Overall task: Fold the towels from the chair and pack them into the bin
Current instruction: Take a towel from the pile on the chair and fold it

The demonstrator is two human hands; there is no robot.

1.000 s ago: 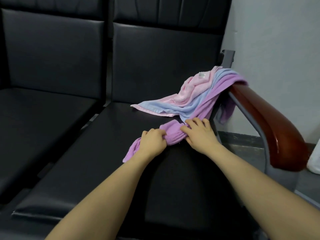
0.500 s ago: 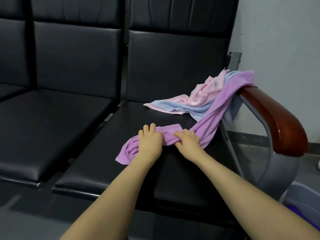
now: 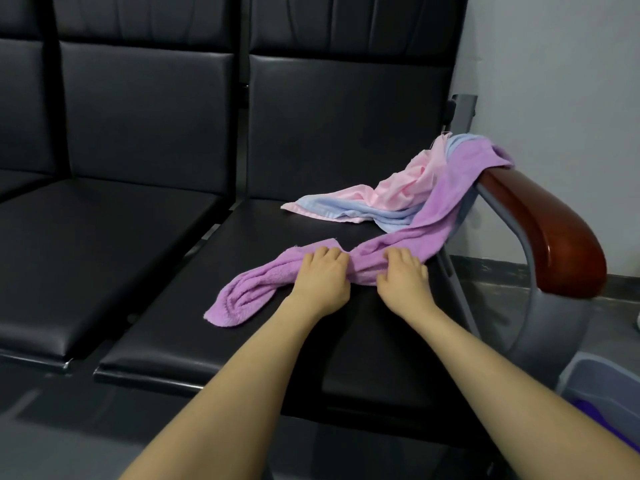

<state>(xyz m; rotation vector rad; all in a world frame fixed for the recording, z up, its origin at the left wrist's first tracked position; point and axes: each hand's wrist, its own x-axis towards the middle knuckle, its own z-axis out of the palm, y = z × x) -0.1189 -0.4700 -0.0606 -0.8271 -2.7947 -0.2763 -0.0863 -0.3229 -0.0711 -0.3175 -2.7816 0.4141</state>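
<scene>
A purple towel (image 3: 446,206) stretches from the wooden armrest (image 3: 550,237) down across the black chair seat (image 3: 263,344), bunched into a rope in the middle. My left hand (image 3: 323,275) grips the bunched part, and my right hand (image 3: 401,273) grips it just to the right. The towel's loose end (image 3: 239,299) lies on the seat to the left of my hands. Behind, a pink towel (image 3: 405,188) and a light blue towel (image 3: 381,213) lie crumpled on the seat against the armrest. A grey bin (image 3: 595,379) with something purple inside shows at the lower right.
More black seats (image 3: 93,244) stand in a row to the left. The chair's grey metal leg (image 3: 530,306) curves down between the seat and the bin. A pale wall (image 3: 561,98) and dark floor lie to the right.
The view has pulled back and swung right, bringing the bin into sight. Both hands dragged the purple towel leftward along the seat, pulling it further off the armrest, and they still grip it.
</scene>
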